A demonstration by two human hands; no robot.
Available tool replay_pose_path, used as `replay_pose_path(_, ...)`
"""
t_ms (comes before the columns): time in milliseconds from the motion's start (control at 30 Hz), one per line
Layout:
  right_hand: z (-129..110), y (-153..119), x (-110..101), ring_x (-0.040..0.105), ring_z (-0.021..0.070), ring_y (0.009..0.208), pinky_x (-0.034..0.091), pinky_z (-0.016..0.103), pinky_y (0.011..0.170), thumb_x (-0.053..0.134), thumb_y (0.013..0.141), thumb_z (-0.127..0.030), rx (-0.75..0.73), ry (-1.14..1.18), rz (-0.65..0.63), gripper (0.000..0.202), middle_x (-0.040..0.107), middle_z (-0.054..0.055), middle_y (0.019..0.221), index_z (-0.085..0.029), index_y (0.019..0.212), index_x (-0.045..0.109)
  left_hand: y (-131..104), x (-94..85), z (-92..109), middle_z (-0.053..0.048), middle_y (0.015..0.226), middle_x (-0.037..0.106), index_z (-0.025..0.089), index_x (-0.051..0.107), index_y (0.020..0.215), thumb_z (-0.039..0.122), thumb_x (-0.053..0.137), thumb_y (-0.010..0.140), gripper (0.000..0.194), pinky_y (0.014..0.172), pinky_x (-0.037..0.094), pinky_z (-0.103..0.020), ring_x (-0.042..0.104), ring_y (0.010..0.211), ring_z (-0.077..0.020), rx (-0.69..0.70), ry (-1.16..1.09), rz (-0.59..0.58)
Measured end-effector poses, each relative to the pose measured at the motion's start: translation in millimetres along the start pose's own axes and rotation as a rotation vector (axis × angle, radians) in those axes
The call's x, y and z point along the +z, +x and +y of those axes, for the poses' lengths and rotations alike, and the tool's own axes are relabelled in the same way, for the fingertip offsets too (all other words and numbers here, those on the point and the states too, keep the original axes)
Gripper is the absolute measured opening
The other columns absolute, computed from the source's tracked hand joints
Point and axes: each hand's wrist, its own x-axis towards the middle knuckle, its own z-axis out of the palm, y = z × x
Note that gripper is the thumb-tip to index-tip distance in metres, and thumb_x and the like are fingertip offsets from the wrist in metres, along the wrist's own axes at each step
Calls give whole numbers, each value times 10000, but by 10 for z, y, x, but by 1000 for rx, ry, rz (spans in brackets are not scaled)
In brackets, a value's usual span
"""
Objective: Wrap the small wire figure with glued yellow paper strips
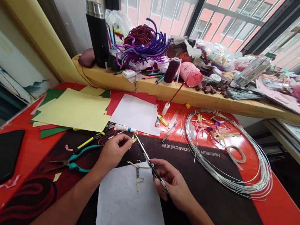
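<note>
My left hand (116, 149) is closed in a pinch on a small pale yellow strip (134, 140), above the dark mat. From the right, my right hand (169, 181) grips a pair of black-handled scissors (151, 165), whose blades point up and left, beside the strip. Below and between my hands, a small twisted wire piece (138, 172) with yellow strips lies on a white sheet of paper (129, 206). Teal-handled pliers (75, 164) rest left of my left hand, near a yellow cutter (90, 140).
A coil of silver wire (263, 172) lies at the right, around yellow and pink scraps. Coloured paper sheets (72, 107) and a black phone (4, 155) are at the left. The cluttered window ledge (147, 86) holds a black flask (97, 36) and purple stems (146, 49).
</note>
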Motion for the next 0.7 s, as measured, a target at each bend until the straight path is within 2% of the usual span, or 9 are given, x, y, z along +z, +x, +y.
replay_pose_path(233, 10, 1, -14, 414, 24, 429, 319, 191, 402, 859, 875, -486, -16, 10, 13, 550, 595, -36, 812, -247, 1331, 665, -10, 4, -4, -15, 789, 751, 236, 708, 784, 553, 627, 834, 331, 707, 504, -325, 647, 730, -216, 15, 2, 20)
replay_pose_path(433, 44, -10, 17, 409, 26, 420, 306, 195, 384, 864, 861, -509, -62, 37, 90, 558, 551, -51, 803, -252, 1313, 660, -11, -16, -11, -19, 780, 750, 234, 723, 799, 595, 633, 829, 373, 670, 488, -303, 646, 732, -218, 18, -15, 10)
replay_pose_path(567, -6, -14, 35, 421, 26, 436, 340, 193, 381, 880, 840, -490, -140, -38, 247, 561, 490, -61, 824, -259, 1304, 665, -35, -52, 2, -1, 722, 703, 239, 715, 790, 633, 629, 827, 405, 631, 461, -291, 615, 674, -202, -12, 8, 0)
replay_pose_path(700, -162, 6, -49, 431, 40, 449, 367, 206, 396, 854, 854, -482, -203, -154, 415, 548, 472, -63, 813, -237, 1304, 657, -86, -73, 67, -9, 768, 716, 246, 727, 820, 661, 627, 821, 426, 636, 469, -296, 622, 704, -213, -25, -11, -8)
